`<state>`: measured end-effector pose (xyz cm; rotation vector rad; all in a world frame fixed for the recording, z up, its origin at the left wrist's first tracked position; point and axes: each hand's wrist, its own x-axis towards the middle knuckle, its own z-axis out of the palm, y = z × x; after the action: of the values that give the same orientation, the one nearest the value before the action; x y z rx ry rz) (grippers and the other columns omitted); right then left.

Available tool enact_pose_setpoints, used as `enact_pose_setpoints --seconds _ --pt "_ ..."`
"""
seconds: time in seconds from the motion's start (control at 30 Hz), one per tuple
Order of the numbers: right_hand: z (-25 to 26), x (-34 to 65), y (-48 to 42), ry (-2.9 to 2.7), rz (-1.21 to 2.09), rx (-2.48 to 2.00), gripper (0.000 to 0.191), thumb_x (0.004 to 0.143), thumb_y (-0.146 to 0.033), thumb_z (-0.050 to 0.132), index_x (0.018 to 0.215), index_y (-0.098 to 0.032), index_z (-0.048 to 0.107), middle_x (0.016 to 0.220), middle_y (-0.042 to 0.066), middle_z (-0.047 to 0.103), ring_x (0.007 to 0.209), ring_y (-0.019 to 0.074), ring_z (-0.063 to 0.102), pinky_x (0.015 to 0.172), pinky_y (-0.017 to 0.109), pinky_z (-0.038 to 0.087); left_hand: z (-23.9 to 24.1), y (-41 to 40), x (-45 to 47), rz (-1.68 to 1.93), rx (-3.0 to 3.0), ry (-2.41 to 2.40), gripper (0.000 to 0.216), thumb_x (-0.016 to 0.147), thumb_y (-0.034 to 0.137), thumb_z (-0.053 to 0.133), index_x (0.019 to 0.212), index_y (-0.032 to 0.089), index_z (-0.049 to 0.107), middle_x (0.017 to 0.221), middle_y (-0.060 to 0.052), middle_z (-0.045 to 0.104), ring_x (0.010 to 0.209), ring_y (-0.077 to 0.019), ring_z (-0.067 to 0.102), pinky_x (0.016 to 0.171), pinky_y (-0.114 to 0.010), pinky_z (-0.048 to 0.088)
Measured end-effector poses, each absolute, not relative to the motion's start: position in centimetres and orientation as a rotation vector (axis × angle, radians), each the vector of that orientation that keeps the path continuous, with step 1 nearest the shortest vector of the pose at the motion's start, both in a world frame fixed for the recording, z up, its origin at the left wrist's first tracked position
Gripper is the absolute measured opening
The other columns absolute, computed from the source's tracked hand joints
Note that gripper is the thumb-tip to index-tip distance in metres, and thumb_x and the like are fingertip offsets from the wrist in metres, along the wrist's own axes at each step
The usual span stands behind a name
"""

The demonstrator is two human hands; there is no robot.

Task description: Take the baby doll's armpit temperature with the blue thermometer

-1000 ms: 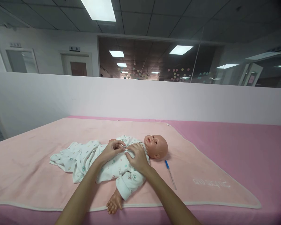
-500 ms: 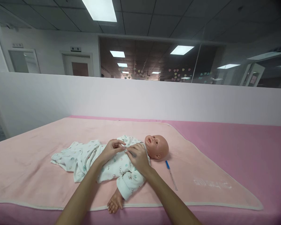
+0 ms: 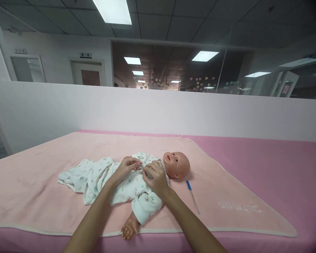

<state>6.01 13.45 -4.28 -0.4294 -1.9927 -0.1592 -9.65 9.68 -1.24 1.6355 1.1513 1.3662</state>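
A baby doll point(image 3: 176, 165) lies on its back, head to the right, dressed in a white printed outfit point(image 3: 126, 191). Over the doll's chest, my left hand point(image 3: 126, 168) pinches with thumb and fingertips at a thin white cloth tie point(image 3: 137, 171). Close by on the right, my right hand point(image 3: 155, 177) has its fingers bent and pinched on the same tie at the chest. The fingertips of the two hands are a small gap apart. Below my hands, the doll's near hand point(image 3: 130, 226) sticks out of its sleeve.
A pen-like clear stick with a blue end point(image 3: 193, 197) lies right of the doll, below its head. Under everything is a peach blanket point(image 3: 234, 189) with a pale edge, spread on a pink surface point(image 3: 279, 168). A low white wall point(image 3: 158, 112) stands behind.
My fingertips have drawn slightly apart at the chest, and the left fingers have closed more. A bit of thin white tie now shows between the hands. The doll has stayed put.
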Motion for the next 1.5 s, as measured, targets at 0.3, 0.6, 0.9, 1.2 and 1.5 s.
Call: enact_pose_setpoints --seconds 0.3,0.6,0.9,1.2,1.5 --pt "-4.4 6.1 13.3 -1.971 -0.139 -0.471 0.009 0.075 -0.015 0.049 0.073 -0.019 0.057 0.070 0.000 0.057 0.071 0.0121 0.047 0.073 0.029 0.035 -1.2 8.8 -10.6 1.316 1.669 1.373 0.025 0.071 0.034 0.048 0.067 0.014 0.062 0.059 0.000 0.051 0.054 -0.0101 0.042 0.052 -0.021 0.033" --pt "-4.4 6.1 13.4 -1.968 -0.075 -0.566 0.010 0.077 -0.016 0.049 0.072 -0.019 0.057 0.070 0.000 0.057 0.072 0.0125 0.047 0.072 0.029 0.033 -0.5 6.9 -12.7 0.978 1.553 1.198 0.021 0.057 0.015 0.047 0.073 0.015 0.060 0.074 -0.001 0.056 0.072 -0.0152 0.048 0.063 -0.023 0.037" --pt "-4.6 6.0 13.5 -1.969 -0.086 -0.587 0.011 0.077 -0.017 0.048 0.073 -0.020 0.058 0.069 0.000 0.058 0.072 0.0125 0.048 0.073 0.028 0.033 -1.2 7.4 -12.8 1.084 1.438 1.291 0.019 0.057 0.017 0.058 0.075 0.015 0.055 0.069 0.000 0.054 0.066 -0.0124 0.051 0.060 -0.021 0.037" --pt "-4.7 6.0 13.5 -1.965 -0.076 -0.595 0.010 0.076 -0.016 0.049 0.074 -0.020 0.058 0.069 0.001 0.058 0.072 0.0132 0.048 0.072 0.029 0.033 -2.4 7.1 -12.0 1.271 1.609 1.544 0.007 0.061 0.022 0.057 0.064 0.016 0.057 0.056 0.003 0.052 0.055 -0.0098 0.049 0.053 -0.020 0.036" --pt "-4.6 6.0 13.5 -1.963 -0.040 -0.610 0.009 0.076 -0.016 0.050 0.073 -0.020 0.058 0.070 0.000 0.059 0.072 0.0131 0.048 0.072 0.029 0.033 -2.1 5.2 -12.0 1.207 1.668 1.558 0.018 0.062 0.025 0.060 0.078 0.021 0.067 0.093 -0.003 0.065 0.091 -0.0200 0.056 0.077 -0.026 0.043"
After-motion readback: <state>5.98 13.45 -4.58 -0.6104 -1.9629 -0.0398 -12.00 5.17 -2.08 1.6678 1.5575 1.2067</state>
